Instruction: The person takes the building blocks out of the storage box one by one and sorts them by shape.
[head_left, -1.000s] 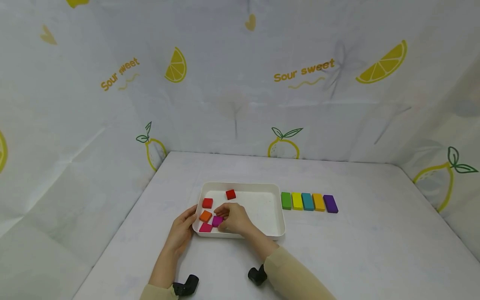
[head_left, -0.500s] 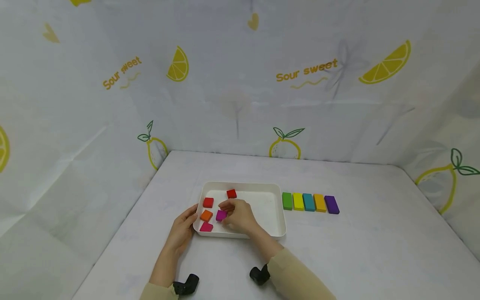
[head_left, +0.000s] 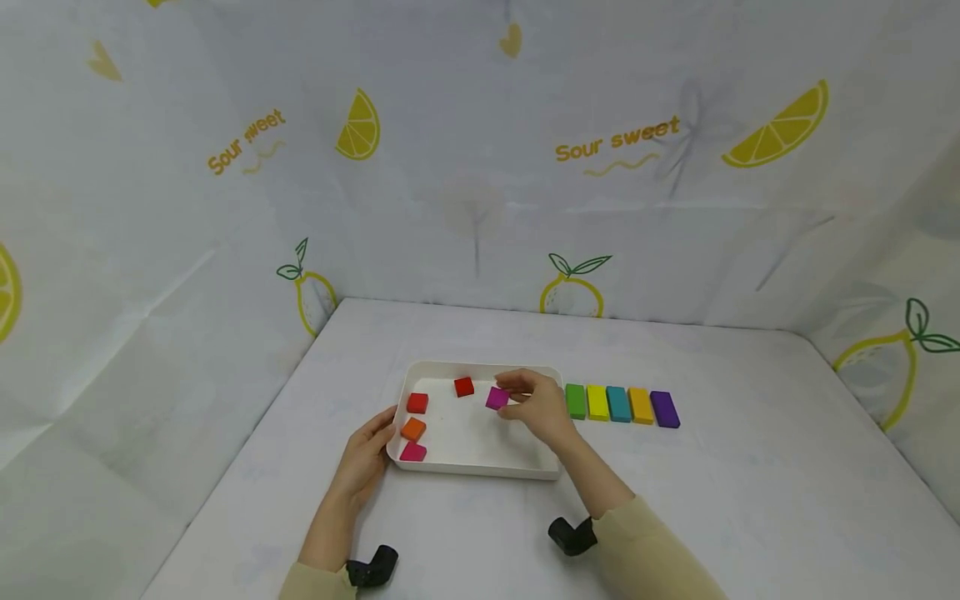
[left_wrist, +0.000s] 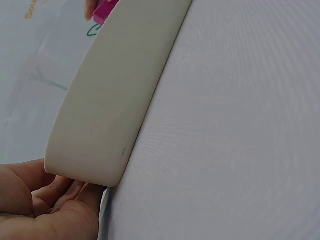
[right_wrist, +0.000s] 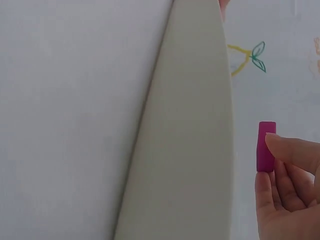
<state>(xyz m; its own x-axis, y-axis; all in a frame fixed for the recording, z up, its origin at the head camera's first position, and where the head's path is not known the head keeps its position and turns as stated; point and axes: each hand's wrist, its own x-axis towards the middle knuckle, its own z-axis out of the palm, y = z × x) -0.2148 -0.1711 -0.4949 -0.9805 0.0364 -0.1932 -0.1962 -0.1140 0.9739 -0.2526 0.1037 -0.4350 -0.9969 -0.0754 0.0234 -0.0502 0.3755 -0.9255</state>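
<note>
In the head view a shallow white tray stands on the table. My left hand holds its left end; the left wrist view has the fingers bent against the tray's end wall. Thumb and fingertips of my right hand pinch a magenta block, raised over the tray's right half. The right wrist view shows this block held above the rim level. Inside the tray lie a red block near the back, another red block, an orange block and a pink block along the left.
Right of the tray a row of blocks lies on the table: green, yellow, blue, orange-yellow and purple. A lemon-printed cloth hangs behind the table.
My right hand has lifted the magenta block from the tray's left part and carried it right and toward the back. The left hand stays at the tray's left end.
</note>
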